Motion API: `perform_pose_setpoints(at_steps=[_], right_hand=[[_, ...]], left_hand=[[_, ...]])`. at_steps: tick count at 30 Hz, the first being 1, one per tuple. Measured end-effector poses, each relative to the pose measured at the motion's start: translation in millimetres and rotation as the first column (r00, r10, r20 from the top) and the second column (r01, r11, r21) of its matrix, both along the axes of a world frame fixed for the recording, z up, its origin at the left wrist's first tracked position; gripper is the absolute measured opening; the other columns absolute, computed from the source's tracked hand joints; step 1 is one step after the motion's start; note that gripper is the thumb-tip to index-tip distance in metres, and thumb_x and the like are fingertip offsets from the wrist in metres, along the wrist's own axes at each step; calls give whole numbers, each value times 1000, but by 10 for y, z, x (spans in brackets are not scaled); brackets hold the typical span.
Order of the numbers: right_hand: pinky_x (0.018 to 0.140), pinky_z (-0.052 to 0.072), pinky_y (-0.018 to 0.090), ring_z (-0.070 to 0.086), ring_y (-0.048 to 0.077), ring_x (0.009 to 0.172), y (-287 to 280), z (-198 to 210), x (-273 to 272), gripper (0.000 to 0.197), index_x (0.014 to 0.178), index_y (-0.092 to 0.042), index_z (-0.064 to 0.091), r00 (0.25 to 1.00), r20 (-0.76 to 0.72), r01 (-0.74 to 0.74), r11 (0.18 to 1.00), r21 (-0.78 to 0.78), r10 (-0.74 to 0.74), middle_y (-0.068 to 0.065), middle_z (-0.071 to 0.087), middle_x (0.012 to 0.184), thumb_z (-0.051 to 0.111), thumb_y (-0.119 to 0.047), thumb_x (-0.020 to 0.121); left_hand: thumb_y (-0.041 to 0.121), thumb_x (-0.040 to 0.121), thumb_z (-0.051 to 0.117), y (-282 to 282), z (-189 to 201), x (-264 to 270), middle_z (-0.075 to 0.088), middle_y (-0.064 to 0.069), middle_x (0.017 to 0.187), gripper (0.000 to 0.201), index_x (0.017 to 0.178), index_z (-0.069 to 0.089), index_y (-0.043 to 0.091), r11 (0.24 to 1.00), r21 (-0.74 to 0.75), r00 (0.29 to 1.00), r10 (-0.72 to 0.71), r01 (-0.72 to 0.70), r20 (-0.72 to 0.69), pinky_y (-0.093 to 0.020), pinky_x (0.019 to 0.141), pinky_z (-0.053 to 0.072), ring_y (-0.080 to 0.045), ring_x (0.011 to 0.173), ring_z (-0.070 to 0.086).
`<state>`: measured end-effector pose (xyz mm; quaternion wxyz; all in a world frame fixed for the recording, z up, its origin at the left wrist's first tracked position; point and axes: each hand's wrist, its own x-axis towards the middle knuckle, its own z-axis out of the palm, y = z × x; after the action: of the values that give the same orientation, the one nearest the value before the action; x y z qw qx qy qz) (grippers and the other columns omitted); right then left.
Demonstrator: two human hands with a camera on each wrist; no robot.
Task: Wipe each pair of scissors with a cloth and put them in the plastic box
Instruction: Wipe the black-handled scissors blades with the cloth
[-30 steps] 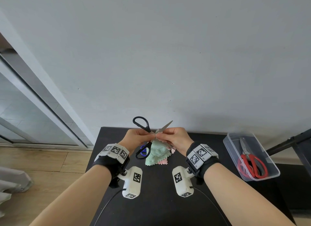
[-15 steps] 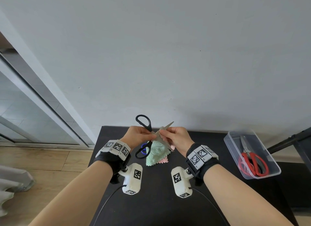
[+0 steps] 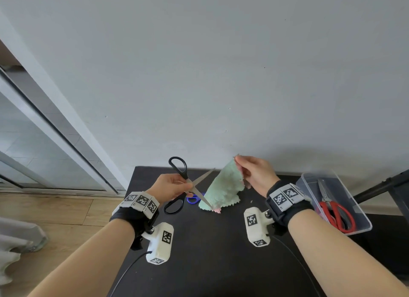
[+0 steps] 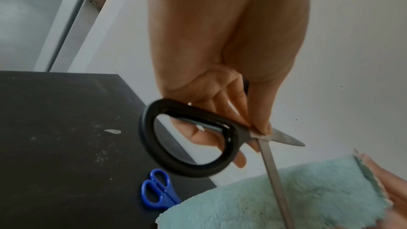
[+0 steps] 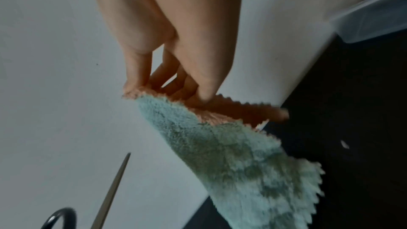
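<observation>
Two hands worked above the matte black table (image 3: 210, 252) by a grey wall: left hand (image 3: 170, 186) gripped black-handled steel scissors (image 3: 180, 186), right hand (image 3: 254, 175) pinched a fluffy mint-green cloth (image 3: 223, 190).

A home room (probably): wood floor (image 3: 55, 210), sliding glass door (image 3: 33, 141), plain wall (image 3: 221, 64).

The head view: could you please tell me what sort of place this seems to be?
Probably a plain room at home or in an office, set up for recording: a small black table against a bare grey wall, wood-look flooring, and a sliding glass door on the left.
</observation>
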<state>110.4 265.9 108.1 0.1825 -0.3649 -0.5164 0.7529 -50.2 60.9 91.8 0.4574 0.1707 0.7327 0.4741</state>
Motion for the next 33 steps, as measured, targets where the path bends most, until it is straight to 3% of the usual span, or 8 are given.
perform_pose_setpoints(at_steps=[3, 7, 14, 18, 22, 24, 30, 33], right_hand=[[50, 29, 30, 48, 16, 52, -120, -47, -11, 14, 80, -6, 70, 995, -11, -102, 994, -33, 101, 4, 58, 64, 72, -19, 77], [47, 42, 22, 55, 13, 49, -346, -39, -58, 14, 85, -1, 67, 973, 26, -228, 972, -55, 230, 6, 62, 63, 70, -14, 82], [59, 51, 22, 58, 17, 59, -431, -103, -120, 13, 89, 4, 67, 978, -24, -210, 975, -73, 209, 7, 63, 65, 69, -8, 84], [70, 54, 24, 60, 17, 63, -456, -80, -164, 14, 89, 3, 69, 970, -35, -243, 967, -76, 241, 6, 65, 69, 71, -8, 81], [54, 45, 20, 58, 15, 58, -469, -67, -196, 14, 88, 3, 70, 969, 0, -249, 968, -36, 249, 5, 65, 63, 72, -9, 80], [60, 48, 21, 59, 15, 59, -470, -71, -208, 9, 83, 0, 71, 972, 16, -235, 972, -5, 235, 4, 66, 62, 72, -9, 81], [75, 45, 36, 55, 22, 64, -481, -126, -215, 21, 63, -9, 70, 979, 26, -203, 978, 53, 202, 7, 62, 61, 69, -10, 84], [60, 44, 27, 52, 20, 57, -485, -97, -206, 22, 65, -7, 68, 983, 14, -181, 982, 59, 180, 7, 60, 58, 67, -8, 86]], left_hand=[[13, 84, 71, 66, 54, 49, 71, -26, 90, 7, 85, 67, 7, 999, 34, 999, 27, -28, 25, -15, 47, 36, -26, 75, 57], [2, 87, 65, 176, 184, 137, 67, -18, 75, 8, 93, 63, -4, 995, 99, 999, 28, -30, 25, -9, 40, 38, -5, 41, 57], [7, 83, 70, 246, 164, 119, 72, -12, 83, 5, 84, 67, 3, 981, 158, 992, 106, -115, 62, -15, 60, 51, -14, 65, 70], [9, 82, 72, 256, 192, 149, 72, -17, 89, 7, 85, 70, 4, 986, 156, 997, 48, -56, 56, -19, 69, 55, -20, 74, 71], [12, 81, 74, 274, 184, 173, 72, -18, 87, 8, 85, 72, 6, 990, 135, 999, 34, -38, 30, -23, 73, 54, -18, 73, 69], [13, 80, 74, 285, 176, 180, 71, -19, 85, 11, 87, 73, 5, 992, 122, 1000, 27, -28, 16, -26, 77, 54, -18, 72, 66], [11, 80, 74, 320, 234, 187, 72, -7, 75, 18, 92, 72, -1, 995, 97, 1000, 22, -21, -14, -14, 62, 50, -10, 64, 68], [12, 79, 75, 332, 255, 182, 73, -9, 76, 16, 90, 73, 1, 996, 87, 999, 22, -19, -34, -12, 61, 50, -9, 63, 68]])
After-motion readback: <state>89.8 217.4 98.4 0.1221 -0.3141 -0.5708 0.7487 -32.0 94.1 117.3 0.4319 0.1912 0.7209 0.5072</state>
